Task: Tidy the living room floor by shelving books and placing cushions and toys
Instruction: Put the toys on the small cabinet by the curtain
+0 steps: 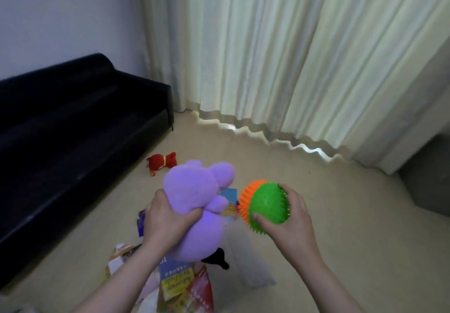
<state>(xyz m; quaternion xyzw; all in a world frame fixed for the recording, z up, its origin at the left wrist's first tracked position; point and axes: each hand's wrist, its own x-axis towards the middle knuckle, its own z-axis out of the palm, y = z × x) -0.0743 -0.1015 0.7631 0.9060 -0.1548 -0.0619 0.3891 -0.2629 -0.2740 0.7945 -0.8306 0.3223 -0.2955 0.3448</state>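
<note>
- One dark sofa (73, 122) stands at left, with no toy visible on it.
- Several books (180, 286) lie heaped on the floor (341, 203) under the hands, unshelved.
- Purple plush toy (194, 198) is off the floor, left hand (165, 217) fingers clenched into it.
- Spiky ball (267, 203) sits in the right hand (292, 220), fingers wrapped round it.
- Red plush toy (162, 163) lies by the sofa; tidying looks barely begun.

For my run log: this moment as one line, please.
left hand: grips purple plush toy | right hand: holds green-orange spiky ball | floor: red plush toy, books
</note>
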